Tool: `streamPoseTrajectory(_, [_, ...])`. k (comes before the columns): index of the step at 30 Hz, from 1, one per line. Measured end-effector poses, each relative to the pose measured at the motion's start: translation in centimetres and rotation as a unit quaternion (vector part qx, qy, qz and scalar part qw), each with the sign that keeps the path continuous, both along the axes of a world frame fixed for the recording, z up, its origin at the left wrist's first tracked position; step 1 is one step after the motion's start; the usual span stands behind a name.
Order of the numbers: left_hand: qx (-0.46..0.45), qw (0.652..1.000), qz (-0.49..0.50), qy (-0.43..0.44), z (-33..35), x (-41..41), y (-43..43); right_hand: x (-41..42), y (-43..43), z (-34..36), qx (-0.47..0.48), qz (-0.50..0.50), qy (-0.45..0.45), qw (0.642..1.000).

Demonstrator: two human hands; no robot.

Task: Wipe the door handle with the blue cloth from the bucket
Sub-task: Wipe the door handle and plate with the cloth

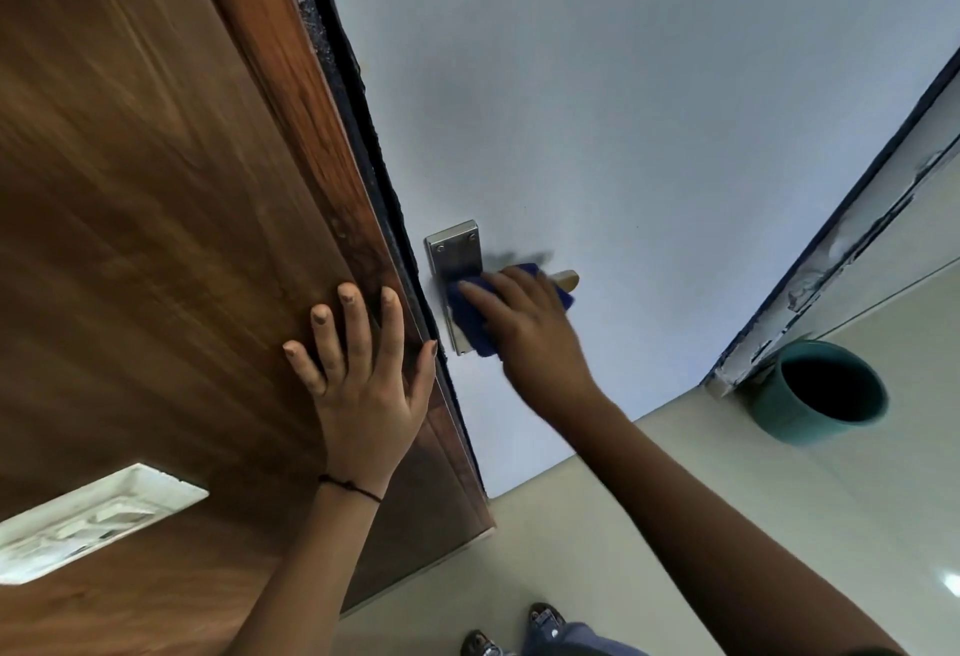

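A silver door handle (453, 247) with a metal backplate sits on the pale blue door (623, 136); the lever's tip pokes out to the right. My right hand (530, 333) presses a dark blue cloth (470, 317) against the handle and covers most of the lever. My left hand (363, 375) lies flat with fingers spread on the brown wooden panel (156, 240) beside the door's edge. A teal bucket (821, 395) stands on the floor at the right, its inside dark.
A white switch plate (88, 520) is set in the wooden panel at the lower left. The door's frame (857, 240) runs diagonally at the right, next to the bucket. Beige floor tiles and my shoes (545, 619) show at the bottom.
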State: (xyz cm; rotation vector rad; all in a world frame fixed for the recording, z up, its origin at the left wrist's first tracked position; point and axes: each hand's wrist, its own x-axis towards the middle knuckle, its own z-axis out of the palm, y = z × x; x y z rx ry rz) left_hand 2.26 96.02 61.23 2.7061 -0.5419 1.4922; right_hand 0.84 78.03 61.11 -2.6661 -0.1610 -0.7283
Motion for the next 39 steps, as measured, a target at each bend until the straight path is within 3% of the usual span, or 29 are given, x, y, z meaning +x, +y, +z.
streamPoseTrajectory(9, [-0.006,1.000,-0.002,0.003,0.1,-0.1,-0.1,0.9,-6.4,-1.4,-0.013,-0.010,-0.003,1.000])
streamPoseTrajectory(19, [-0.001,1.000,-0.002,0.008,0.2,-0.2,0.0,0.8,-5.0,-3.3,0.202,-0.074,-0.010,0.976])
streamPoseTrajectory(22, [0.000,1.000,-0.003,0.008,0.3,-0.3,0.0,0.4,-4.4,-2.8,0.325,-0.080,-0.008,0.942])
streamPoseTrajectory(28, [0.001,1.000,0.000,0.006,0.1,-0.2,0.0,0.0,-1.9,-1.8,0.526,-0.134,-0.019,0.840])
streamPoseTrajectory(34, [0.002,1.000,0.003,-0.001,0.0,-0.1,-0.2,0.1,1.2,-1.9,0.585,-0.218,-0.097,0.775])
streamPoseTrajectory(39, [-0.002,1.000,0.002,0.000,0.0,-0.1,-0.2,0.7,1.8,-2.2,0.634,-0.237,-0.109,0.729])
